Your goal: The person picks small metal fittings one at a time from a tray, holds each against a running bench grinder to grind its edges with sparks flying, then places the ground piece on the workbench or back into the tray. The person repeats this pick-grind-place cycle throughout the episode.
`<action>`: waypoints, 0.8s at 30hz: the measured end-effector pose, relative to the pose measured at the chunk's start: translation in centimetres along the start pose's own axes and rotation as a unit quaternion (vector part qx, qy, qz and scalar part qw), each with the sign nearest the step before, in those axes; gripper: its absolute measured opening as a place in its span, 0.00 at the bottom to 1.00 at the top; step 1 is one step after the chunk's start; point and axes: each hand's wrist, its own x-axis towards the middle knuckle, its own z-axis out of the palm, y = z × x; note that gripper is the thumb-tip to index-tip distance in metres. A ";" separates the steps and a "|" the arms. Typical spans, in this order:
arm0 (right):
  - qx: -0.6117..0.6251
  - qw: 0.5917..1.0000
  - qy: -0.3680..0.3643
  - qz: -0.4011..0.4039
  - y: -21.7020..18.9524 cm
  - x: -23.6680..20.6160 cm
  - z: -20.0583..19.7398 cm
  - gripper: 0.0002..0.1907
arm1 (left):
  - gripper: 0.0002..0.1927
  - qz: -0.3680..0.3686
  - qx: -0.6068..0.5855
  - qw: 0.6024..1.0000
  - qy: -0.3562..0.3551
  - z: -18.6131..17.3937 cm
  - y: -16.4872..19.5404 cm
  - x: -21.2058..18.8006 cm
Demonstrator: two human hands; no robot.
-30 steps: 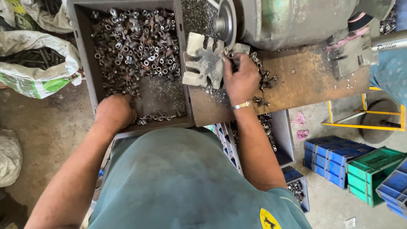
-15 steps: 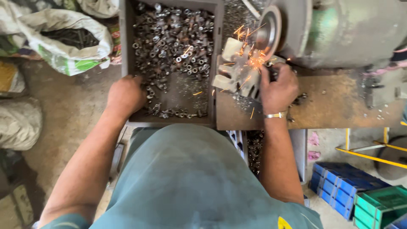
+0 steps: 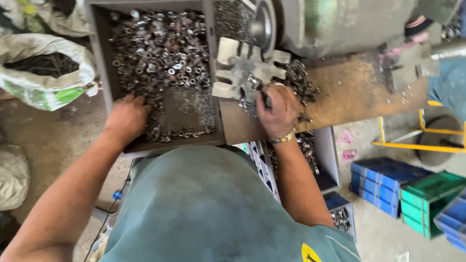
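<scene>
My left hand point(image 3: 127, 116) lies knuckles up in a grey tray point(image 3: 170, 144), its fingertips buried among several small rusty nuts and bolts point(image 3: 160, 53). My right hand point(image 3: 277, 110) pinches a small dark metal piece against a pale slotted metal rest point(image 3: 233, 73). That rest stands just in front of the grinding wheel point(image 3: 262, 24) of a large grey-green machine point(image 3: 340, 24). A loose heap of small metal parts point(image 3: 298, 80) lies beside my right hand on the rusty bench plate point(image 3: 354, 97).
A white sack point(image 3: 43, 73) of dark parts sits on the floor at left. Below the bench is a bin of parts point(image 3: 310, 150). Blue crates point(image 3: 383, 182), a green crate point(image 3: 427, 199) and a yellow frame point(image 3: 412, 145) stand at right.
Sparks flew at the wheel half a second ago and have now stopped. My right hand has drawn slightly back from the wheel. My left hand stays in the tray.
</scene>
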 end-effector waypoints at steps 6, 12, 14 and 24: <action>-0.141 0.979 -0.001 0.149 -0.2 0.8 -3.7 0.17 | 0.19 -0.044 -0.248 0.967 0.042 -4.1 2.6 0.3; 0.130 0.965 -0.210 0.088 -6.9 1.4 -3.2 0.22 | 0.26 0.083 -0.510 0.856 0.002 -9.8 9.9 1.4; 0.182 0.956 -0.221 0.067 -7.6 1.9 -2.2 0.22 | 0.29 0.126 -0.547 0.827 -0.008 -11.5 11.2 2.2; 0.146 0.949 -0.242 0.142 -5.5 1.9 -2.5 0.16 | 0.31 0.213 -0.582 0.782 0.064 -12.4 12.4 2.8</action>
